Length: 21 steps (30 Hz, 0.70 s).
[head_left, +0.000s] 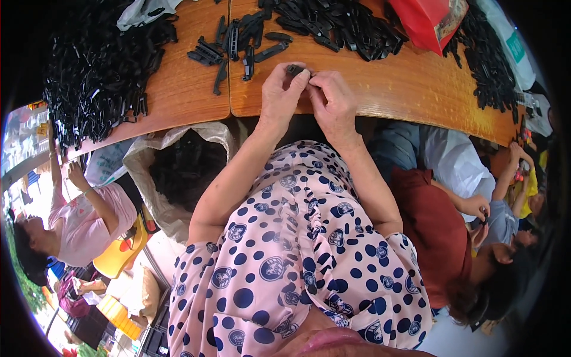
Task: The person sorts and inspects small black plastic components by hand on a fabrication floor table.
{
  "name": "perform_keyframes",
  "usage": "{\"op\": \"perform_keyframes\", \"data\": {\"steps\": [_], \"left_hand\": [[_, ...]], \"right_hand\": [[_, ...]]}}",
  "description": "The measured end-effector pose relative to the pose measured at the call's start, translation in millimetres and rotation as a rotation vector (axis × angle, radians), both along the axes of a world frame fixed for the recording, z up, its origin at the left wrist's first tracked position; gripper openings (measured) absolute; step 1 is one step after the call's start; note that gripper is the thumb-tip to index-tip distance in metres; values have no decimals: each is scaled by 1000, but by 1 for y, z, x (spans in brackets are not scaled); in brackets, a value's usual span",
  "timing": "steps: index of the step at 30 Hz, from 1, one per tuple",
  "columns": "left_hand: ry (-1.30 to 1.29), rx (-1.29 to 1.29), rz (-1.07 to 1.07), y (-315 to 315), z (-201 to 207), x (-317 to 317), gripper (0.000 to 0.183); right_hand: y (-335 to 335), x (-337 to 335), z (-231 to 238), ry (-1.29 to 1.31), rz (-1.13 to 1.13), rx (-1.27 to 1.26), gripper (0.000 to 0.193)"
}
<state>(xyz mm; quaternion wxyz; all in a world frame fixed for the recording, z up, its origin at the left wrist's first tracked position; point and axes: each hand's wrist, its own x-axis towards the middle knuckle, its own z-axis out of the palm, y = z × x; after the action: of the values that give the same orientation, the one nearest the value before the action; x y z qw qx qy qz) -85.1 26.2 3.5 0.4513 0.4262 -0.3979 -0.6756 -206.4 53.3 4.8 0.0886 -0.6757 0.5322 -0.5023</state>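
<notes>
Over the table's near edge, my left hand point(282, 92) is closed around a small black plastic piece point(294, 69), its thumb lying along the part. Close beside it, my right hand point(333, 98) has thumb and forefinger pinched together at the piece's right end. Whether the right fingers hold a second small part is hidden. Just beyond my left hand lie several loose black plastic clip-like pieces point(248, 62), some long and ridged. A bigger heap of similar black pieces point(339, 27) spreads farther back on the wooden table point(380, 83).
A tall black heap point(101, 77) covers the table's left side; another pile point(488, 59) lies at right. A red bag point(425, 24) sits at the back. Below the edge, a woven sack point(140, 163) holds dark pieces. People sit on both sides, a maroon sleeve point(425, 232) close at right.
</notes>
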Motion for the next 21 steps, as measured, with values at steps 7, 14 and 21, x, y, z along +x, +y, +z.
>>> {"op": "perform_keyframes", "data": {"steps": [7,14,21], "left_hand": [[18,-65,-6,-2,8,14,20],[20,-66,-31,-9,16,20,14],[-974,-359,-130,-55,35,38,16]], "right_hand": [[0,-5,-1,-928,99,595,23],[-3,-10,-13,-777,208,784,23],[-54,-52,4,436,-155,48,24]]}}
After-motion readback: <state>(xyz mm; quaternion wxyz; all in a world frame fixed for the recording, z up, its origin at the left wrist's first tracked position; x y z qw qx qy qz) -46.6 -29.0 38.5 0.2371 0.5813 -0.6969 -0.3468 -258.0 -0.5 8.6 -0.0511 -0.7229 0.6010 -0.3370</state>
